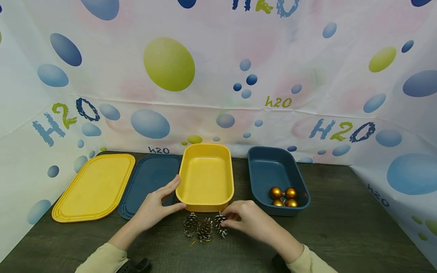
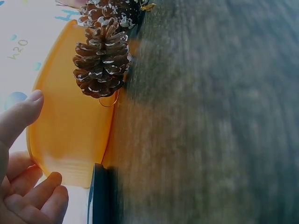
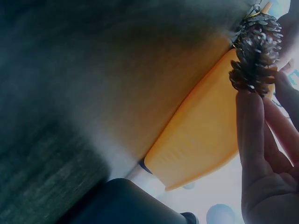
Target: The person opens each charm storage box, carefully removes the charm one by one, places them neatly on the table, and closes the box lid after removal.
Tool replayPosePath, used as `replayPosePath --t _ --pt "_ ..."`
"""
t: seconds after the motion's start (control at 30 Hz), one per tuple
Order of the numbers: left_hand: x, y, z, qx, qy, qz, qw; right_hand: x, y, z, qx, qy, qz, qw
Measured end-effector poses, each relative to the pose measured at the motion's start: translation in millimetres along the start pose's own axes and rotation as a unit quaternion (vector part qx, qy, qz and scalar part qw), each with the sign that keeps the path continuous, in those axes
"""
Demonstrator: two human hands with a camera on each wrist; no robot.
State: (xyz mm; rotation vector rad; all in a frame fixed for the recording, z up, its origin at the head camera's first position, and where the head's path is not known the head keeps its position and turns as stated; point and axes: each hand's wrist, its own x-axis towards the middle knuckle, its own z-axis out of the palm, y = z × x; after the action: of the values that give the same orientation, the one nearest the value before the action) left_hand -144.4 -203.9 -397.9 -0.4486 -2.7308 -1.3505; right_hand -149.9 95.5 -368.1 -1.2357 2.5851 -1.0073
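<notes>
A yellow tub [image 1: 205, 176] stands in the middle of the dark table. My left hand [image 1: 155, 206] rests its fingers along the tub's left side, with the thumb at its front left corner. My right hand [image 1: 247, 220] pinches a brown pine cone [image 1: 220, 225] with white-tipped scales, just in front of the tub. In the right wrist view that pine cone [image 3: 254, 65] sits at the fingertips. Two more pine cones lie close by on the table, the left cone [image 1: 190, 225] and the middle cone [image 1: 205, 229], with a thin gold loop beside it.
To the right is a dark blue tub [image 1: 273, 170] with several shiny gold balls [image 1: 291, 193] at its near end. On the left lie a yellow lid [image 1: 93, 187] and a dark blue lid [image 1: 153, 172]. A patterned curtain [image 1: 211, 76] hangs behind the table.
</notes>
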Motion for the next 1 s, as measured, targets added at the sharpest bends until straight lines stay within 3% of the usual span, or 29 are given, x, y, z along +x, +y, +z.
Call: replayPosePath --t 0.4,1.0 --pt "0.3 0.6 -0.7 0.002 0.001 -0.001 1.0 4.2 3.4 3.2 -0.017 -0.034 0.003 0.999" --pt "0.7 1.4 -2.6 -0.004 -0.005 -0.013 0.9999 1.5 2.4 1.9 0.007 -0.037 0.029 0.999"
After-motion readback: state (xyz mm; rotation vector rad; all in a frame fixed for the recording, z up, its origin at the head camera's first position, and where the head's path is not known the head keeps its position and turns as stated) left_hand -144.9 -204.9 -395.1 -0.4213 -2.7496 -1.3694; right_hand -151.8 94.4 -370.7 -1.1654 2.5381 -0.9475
